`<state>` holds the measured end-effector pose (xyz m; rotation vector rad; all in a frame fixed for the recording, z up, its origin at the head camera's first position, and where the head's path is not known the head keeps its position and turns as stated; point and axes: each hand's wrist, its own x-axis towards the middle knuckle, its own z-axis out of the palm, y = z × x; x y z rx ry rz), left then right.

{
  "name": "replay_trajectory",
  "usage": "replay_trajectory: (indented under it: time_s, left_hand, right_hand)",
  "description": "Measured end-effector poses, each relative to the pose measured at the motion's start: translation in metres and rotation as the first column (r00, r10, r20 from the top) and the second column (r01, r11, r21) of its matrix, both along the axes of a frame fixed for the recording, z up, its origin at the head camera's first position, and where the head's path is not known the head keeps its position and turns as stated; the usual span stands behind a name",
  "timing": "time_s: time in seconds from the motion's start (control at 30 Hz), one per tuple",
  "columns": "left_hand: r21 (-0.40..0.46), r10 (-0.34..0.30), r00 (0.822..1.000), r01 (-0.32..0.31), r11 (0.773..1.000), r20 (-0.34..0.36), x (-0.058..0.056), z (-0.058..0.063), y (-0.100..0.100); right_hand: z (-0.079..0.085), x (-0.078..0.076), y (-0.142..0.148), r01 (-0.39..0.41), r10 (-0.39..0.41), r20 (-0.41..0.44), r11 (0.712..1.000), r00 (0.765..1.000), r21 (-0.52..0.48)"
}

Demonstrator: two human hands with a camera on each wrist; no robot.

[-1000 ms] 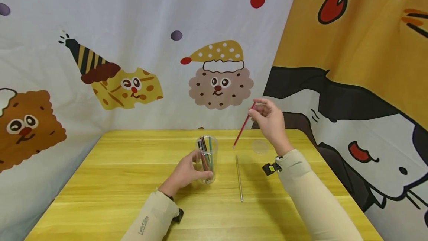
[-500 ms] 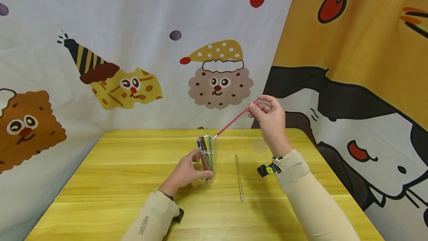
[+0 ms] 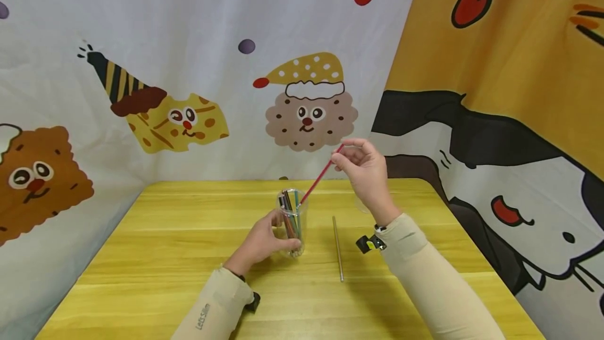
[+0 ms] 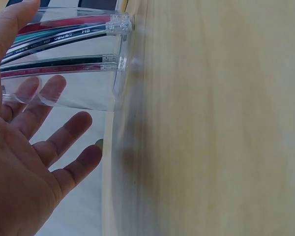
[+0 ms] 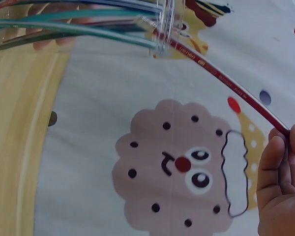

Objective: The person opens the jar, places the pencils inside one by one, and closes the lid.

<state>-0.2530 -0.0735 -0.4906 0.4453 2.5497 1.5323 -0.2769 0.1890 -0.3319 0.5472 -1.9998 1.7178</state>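
A red pencil [image 3: 320,177] leans across the air, pinched near its upper end between the thumb and the fingers of the right hand [image 3: 365,172]. From these fingers it slopes down to the left, and its metal-coloured lower end is just inside the mouth of a clear cup [image 3: 304,228]. In the right wrist view I can see small printed lettering along its side.

The cup stands between the thumb and the fingers of the left hand [image 3: 261,237]: the thumb lies across the front, low on the wall, and the fingers reach behind. The left wrist view shows these fingers spread apart, the two outer ones pointing away freely. Inside the cup, several pencils [image 3: 289,219] stand a little tilted; red, teal and dark ones are among them, and one bears the letters HB.

To the right of the left fingers, and lower than the right fingers, a greyish rod [image 3: 337,248] lies alone on the wooden worktop [image 3: 179,256]. A round clear lid [image 3: 361,205] rests below the right fingers, partly hidden by the right wrist. Behind all of this hangs a pale cloth [image 3: 189,20] with cartoon biscuits and cheese.
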Motion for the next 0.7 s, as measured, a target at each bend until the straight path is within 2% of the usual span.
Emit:
replay_trajectory:
  time_s: [0.13,0.3,0.5,0.7]
  left_hand:
    - [0.002,0.006,1.000,-0.006,1.000,0.002,0.000,0.002,0.001]
    - [0.008,0.013,1.000,-0.013,1.000,0.007,0.000,0.001,0.002]
    - [0.036,0.002,1.000,-0.002,0.999,0.020,0.001,-0.001,0.001]
    - [0.039,0.008,1.000,-0.009,0.999,0.008,-0.001,-0.001,0.002]
  right_hand:
    - [-0.004,0.007,-0.016,-0.016,0.032,-0.096,0.987,0.995,0.159]
    - [-0.019,0.011,-0.034,-0.021,0.104,-0.204,0.927,0.973,0.374]
    - [-0.036,0.008,-0.041,-0.040,0.128,-0.163,0.889,0.978,0.457]
    - [-0.045,0.007,-0.042,-0.038,0.116,-0.125,0.862,0.985,0.506]
